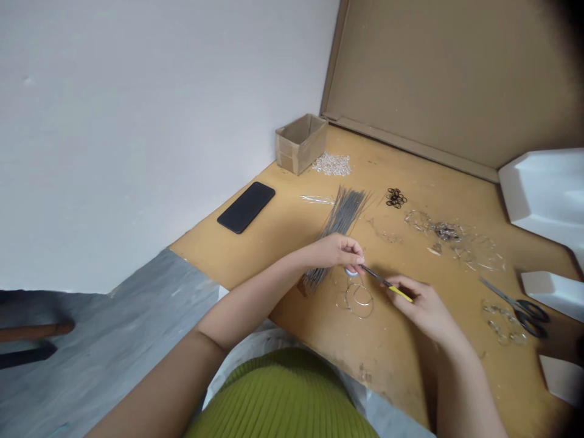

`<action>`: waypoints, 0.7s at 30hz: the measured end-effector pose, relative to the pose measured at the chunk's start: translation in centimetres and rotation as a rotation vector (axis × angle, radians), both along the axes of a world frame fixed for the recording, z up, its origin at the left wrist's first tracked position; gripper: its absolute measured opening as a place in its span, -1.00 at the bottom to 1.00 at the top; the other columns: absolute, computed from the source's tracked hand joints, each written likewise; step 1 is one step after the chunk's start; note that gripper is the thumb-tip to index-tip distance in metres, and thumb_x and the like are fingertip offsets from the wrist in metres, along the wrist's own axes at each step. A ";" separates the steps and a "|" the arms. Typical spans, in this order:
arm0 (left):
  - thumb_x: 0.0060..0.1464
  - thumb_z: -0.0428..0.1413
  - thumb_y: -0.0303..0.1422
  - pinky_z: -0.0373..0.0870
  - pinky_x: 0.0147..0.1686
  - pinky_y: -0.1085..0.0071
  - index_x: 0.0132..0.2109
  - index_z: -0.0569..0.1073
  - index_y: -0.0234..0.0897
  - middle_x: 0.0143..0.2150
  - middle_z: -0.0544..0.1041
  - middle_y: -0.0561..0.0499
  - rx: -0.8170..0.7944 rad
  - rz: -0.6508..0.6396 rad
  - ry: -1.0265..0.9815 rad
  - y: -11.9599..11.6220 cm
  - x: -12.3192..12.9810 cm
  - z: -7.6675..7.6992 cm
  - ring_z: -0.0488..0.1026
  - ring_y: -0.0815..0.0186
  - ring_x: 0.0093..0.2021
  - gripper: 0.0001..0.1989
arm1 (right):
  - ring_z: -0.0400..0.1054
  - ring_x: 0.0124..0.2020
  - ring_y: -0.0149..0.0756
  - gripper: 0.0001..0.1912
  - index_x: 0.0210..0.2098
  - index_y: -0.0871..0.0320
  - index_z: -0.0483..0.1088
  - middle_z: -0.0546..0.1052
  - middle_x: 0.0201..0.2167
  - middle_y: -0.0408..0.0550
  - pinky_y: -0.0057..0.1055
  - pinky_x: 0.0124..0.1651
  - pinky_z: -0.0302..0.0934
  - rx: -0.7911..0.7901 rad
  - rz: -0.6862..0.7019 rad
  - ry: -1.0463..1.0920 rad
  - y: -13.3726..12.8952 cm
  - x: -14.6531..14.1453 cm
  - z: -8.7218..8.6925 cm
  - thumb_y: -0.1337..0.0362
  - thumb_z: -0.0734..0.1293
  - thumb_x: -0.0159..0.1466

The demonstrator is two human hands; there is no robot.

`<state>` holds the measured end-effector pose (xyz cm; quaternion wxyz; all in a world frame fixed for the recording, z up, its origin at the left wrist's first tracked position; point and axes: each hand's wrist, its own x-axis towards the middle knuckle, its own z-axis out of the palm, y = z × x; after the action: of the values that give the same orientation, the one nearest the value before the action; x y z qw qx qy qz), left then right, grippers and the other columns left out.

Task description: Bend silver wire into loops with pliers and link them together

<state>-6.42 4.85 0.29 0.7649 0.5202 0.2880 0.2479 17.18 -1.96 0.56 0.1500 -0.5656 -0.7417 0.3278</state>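
My right hand [422,304] is closed around a slim dark tool with a yellow handle [400,293], perhaps pliers; it points up and left. The tool's tip meets the fingers of my left hand [344,250], which are pinched together; what lies between them is too small to make out. Just under those fingers shows a small blue-and-white round piece [351,272]. Thin wire loops [359,297] are below my left hand, near the table's front edge. A bundle of straight grey wires [345,210] runs behind and beneath my left wrist.
On the wooden table [292,213] are a phone [246,207], a cardboard box [287,155], clear beads [332,164], black rings [395,198] and tangled wire pieces [449,232]. Scissors [524,310] lie at right by a beaded loop [499,325]. White foam-like pieces [547,194] edge the right side.
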 end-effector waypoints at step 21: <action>-0.10 0.22 -0.34 0.42 -0.31 0.41 -0.39 0.36 -0.44 -0.45 0.51 -0.01 -0.022 0.017 -0.004 -0.1 -0.1 0.4 0.51 0.40 -0.41 -0.76 | 0.38 -0.43 -0.33 -0.76 -0.27 0.16 0.44 0.54 -0.42 -0.12 -0.48 -0.36 0.23 0.070 0.049 -0.045 0.0 -0.2 0.4 0.27 0.21 0.13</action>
<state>-6.48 4.79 0.73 0.7691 0.5087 0.2935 0.2520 16.99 -1.94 0.96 0.1449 -0.5491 -0.7695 0.2922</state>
